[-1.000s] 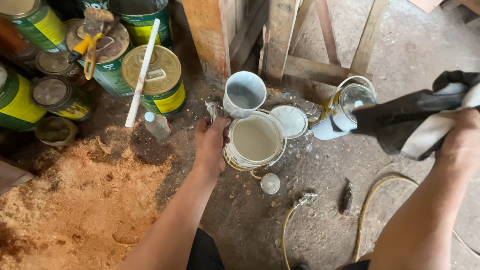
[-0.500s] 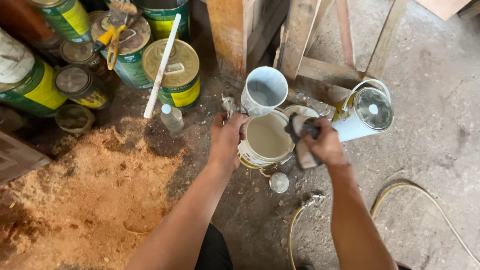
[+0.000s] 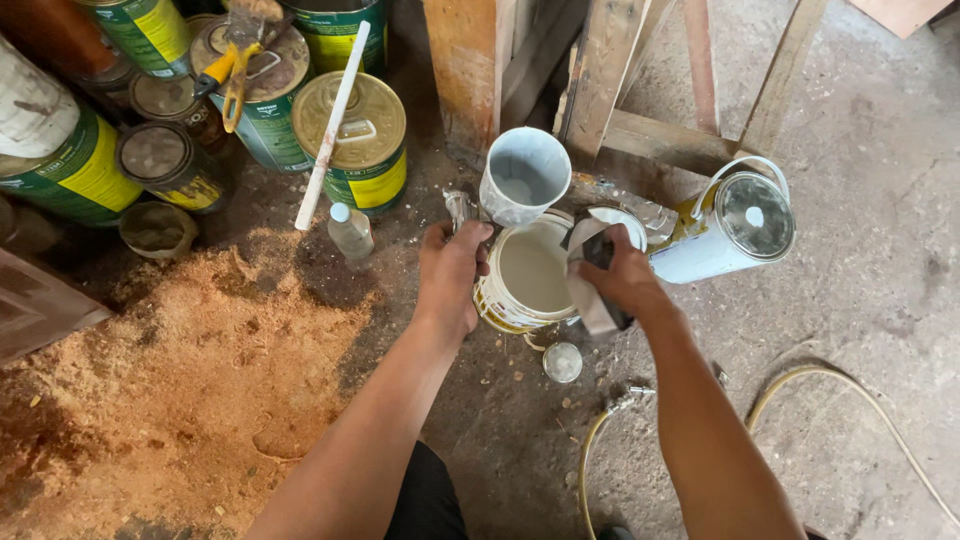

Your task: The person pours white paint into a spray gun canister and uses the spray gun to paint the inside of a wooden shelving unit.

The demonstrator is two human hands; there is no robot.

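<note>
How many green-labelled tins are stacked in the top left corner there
5 show green: one far left, one at the top, one under the yellow-handled tool, a gold-lidded one, one at top centre. More may be hidden.

Green-and-yellow paint cans (image 3: 352, 140) crowd the top left corner of a dusty workshop floor, a white stick (image 3: 331, 128) leaning across one lid. A small clear bottle (image 3: 351, 231) stands beside a spread of orange sawdust (image 3: 150, 380). A yellow hose (image 3: 850, 420) curls at lower right, near rough wooden framing (image 3: 640, 90).
</note>
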